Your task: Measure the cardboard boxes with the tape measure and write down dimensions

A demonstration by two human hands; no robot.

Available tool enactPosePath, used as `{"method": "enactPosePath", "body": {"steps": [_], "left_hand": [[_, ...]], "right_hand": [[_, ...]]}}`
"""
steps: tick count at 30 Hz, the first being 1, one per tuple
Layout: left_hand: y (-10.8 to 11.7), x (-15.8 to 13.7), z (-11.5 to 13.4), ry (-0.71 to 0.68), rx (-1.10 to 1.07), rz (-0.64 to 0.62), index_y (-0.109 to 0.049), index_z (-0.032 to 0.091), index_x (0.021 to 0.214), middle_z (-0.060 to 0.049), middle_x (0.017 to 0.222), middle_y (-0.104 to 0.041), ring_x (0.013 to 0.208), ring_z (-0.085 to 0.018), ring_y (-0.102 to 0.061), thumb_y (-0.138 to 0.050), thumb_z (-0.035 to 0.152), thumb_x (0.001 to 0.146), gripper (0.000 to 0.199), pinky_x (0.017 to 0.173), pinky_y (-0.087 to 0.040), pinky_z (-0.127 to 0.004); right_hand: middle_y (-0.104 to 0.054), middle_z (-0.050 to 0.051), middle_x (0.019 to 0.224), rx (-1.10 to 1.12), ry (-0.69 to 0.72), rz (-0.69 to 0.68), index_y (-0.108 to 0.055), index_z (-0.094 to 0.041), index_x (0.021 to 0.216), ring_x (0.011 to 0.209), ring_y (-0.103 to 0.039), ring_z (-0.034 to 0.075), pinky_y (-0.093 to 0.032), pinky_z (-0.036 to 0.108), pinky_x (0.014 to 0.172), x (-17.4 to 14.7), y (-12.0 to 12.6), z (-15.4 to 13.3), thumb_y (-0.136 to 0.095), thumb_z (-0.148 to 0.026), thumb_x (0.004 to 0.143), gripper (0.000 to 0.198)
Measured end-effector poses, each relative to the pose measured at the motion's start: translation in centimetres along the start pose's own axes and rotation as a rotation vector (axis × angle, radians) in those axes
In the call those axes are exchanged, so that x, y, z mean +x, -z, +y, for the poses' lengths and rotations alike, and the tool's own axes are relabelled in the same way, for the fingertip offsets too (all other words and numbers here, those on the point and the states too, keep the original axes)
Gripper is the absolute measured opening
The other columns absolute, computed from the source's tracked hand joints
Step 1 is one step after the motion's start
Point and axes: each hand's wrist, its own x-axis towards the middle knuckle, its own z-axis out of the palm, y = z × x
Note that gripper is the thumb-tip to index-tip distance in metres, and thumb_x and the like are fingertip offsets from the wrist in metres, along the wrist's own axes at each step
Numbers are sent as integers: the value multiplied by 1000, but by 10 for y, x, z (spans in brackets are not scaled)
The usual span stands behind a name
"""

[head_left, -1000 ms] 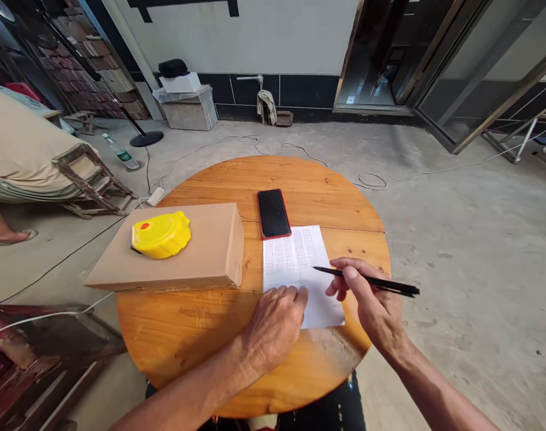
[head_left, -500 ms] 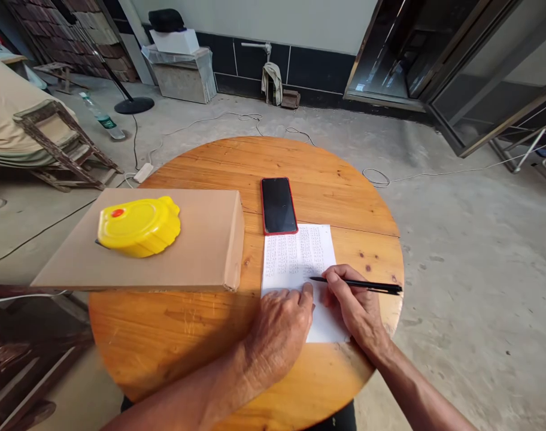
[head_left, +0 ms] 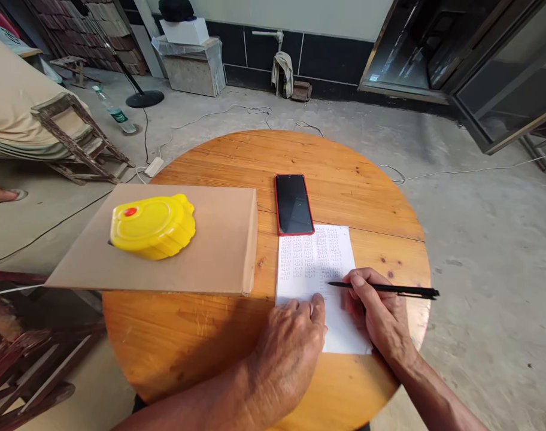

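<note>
A sheet of white paper (head_left: pixel 345 335) with rows of small handwritten characters lies on the round wooden table. My left hand (head_left: pixel 295 341) rests on the paper's lower left part, nothing in its grasp, index finger extended and the other fingers partly bent. Between the fingers and thumb of my right hand (head_left: pixel 381 308) is a slim black pen (head_left: pixel 403 290), its tip at the paper just below the written rows. A black-screened phone (head_left: pixel 294 203) with a red edge lies at the paper's top edge, slightly overlapping it.
On the left of the table (head_left: pixel 300 149) lies a cardboard box (head_left: pixel 219 239) with a yellow tape-measure-shaped case (head_left: pixel 151 227) on top. Beyond are a wooden step stool (head_left: pixel 82 137), a plastic bottle (head_left: pixel 115 111), a stand base (head_left: pixel 145 99) and floor cables. A person's foot (head_left: pixel 3 194) shows at left.
The view has shifted, so the table and everything on it appear further right. More of the person's foot shows at left. My right hand still holds the pen at the paper.
</note>
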Motion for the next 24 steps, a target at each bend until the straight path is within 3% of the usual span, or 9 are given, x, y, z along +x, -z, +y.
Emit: {"method": "enactPosePath", "body": {"steps": [10,13,18,21,24], "left_hand": [[7,-11,-30,-4,50,38,-59,8,117,-7,79,-71,73,-23,-69,-67,13,81,37,60,-56,-33],[4,-9,-33,-9,0,35,-60,8,113,-7,78,-72,71,-23,-70,-66,14,81,33,58,-56,-33],[-2,-9,-35,-24,-49,104,-60,8,110,-4,71,-69,64,-23,-68,-64,15,83,28,54,-54,-35],[-4,-11,-38,-58,-89,149,-59,11,105,-3,72,-69,63,-22,-67,-60,17,85,21,54,-53,-34],[-6,-11,-40,-72,-105,199,-58,12,103,-3,74,-69,65,-21,-67,-54,16,87,17,56,-53,-32]], "right_hand": [[-51,-4,53,-16,2,21,-60,-21,82,46,-43,11,-30,21,40,0,-1,3,-56,-44,91,24],[-54,-4,54,-25,19,15,-61,-21,82,46,-47,11,-36,22,42,-1,1,-7,-56,-43,92,24],[-66,2,71,-238,272,-51,-66,-24,92,58,-60,16,-50,28,54,-21,-3,-50,-58,-28,91,9],[-67,4,74,-351,494,-70,-66,-28,98,63,-64,20,-52,31,54,-41,-13,-67,-58,-17,88,16],[-69,5,76,-408,575,-86,-66,-31,102,65,-67,23,-53,35,54,-62,-22,-63,-60,-13,84,26]]}}
